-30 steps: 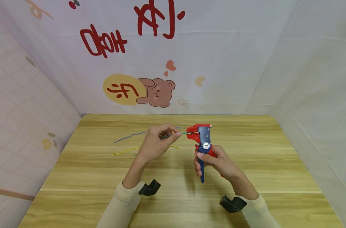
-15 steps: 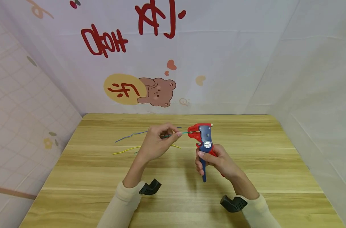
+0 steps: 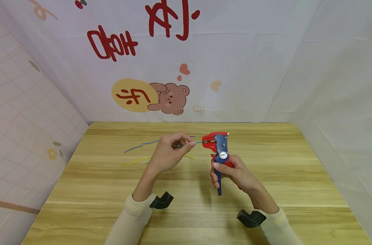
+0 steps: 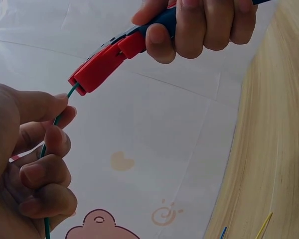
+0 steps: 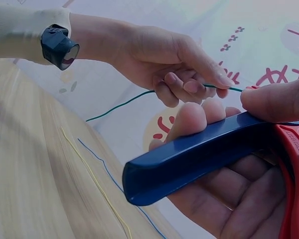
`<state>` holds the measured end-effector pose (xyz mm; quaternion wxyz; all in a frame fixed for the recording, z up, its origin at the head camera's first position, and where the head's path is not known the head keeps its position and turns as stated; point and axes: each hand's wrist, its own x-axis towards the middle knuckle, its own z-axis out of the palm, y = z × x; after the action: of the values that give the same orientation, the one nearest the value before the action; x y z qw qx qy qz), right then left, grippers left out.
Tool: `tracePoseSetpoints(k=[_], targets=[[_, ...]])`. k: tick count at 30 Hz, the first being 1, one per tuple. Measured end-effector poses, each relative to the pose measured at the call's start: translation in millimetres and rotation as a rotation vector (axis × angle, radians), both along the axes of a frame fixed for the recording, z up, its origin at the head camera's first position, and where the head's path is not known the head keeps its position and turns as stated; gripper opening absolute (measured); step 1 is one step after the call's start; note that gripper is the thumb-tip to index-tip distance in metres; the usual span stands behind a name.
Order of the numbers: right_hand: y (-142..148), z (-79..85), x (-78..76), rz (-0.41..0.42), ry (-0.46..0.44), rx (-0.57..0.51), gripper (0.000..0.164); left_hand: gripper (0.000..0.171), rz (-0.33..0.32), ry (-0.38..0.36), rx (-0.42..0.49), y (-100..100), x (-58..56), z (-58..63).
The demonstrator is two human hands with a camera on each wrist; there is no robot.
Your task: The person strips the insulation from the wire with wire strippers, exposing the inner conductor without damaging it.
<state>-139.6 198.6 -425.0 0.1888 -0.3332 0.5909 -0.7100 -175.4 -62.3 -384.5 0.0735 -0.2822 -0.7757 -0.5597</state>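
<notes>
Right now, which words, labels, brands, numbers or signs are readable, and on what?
"LICENSED", next letters unclear: red handle of the blue-and-red wire stripper.
"乐", sideways: yellow oval on the white wall sheet.
Too small to read: the stripper's round white label.
Not surely readable: the sheet's other red characters.

A wood-grain table (image 3: 281,177) spans the lower frame; on it, left of centre, lie a blue wire (image 3: 149,143) and a yellow wire (image 3: 137,161); above stands a white backdrop (image 3: 250,68) with red characters (image 3: 185,20), upper left to top centre; a brown bear (image 3: 176,97) beside a yellow oval (image 3: 130,83); grid lines pattern the far left.
</notes>
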Motion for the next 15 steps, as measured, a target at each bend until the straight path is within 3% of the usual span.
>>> tracePoseSetpoints(k=[15], targets=[[-0.2,0.2,0.3,0.012,0.014,-0.005,0.022,0.005,-0.02,-0.003,0.009,-1.6,-0.3,-0.5]])
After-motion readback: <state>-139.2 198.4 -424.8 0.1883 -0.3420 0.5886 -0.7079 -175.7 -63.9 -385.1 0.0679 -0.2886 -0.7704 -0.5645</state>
